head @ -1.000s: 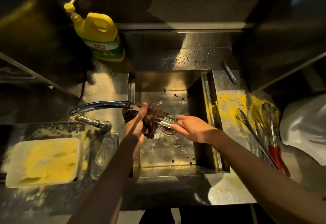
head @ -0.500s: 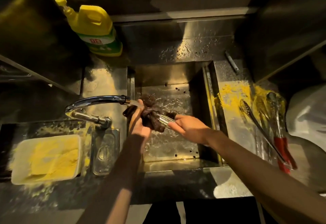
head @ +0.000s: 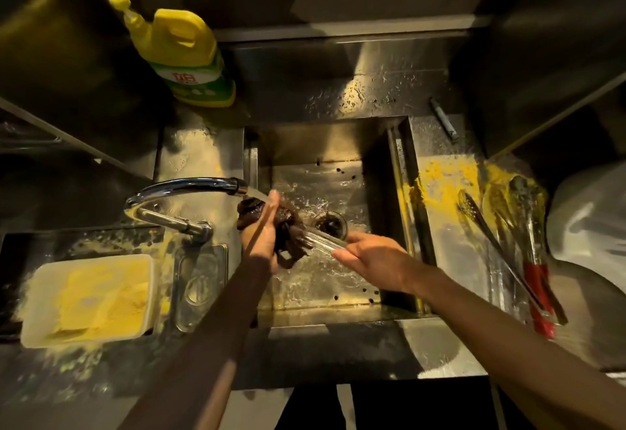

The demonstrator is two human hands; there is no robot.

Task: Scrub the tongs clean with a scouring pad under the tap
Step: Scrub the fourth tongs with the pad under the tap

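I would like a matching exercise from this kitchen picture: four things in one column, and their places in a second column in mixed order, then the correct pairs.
Things
1. scouring pad
2. detergent bottle
3. white tray of yellow powder
4. red-handled tongs

Places
A. on the counter right of the sink
B. in the left hand, under the tap
C. on the counter left of the tap
D. behind the tap, at the back left

Pairs: 1-B, 2-D, 3-C, 4-A
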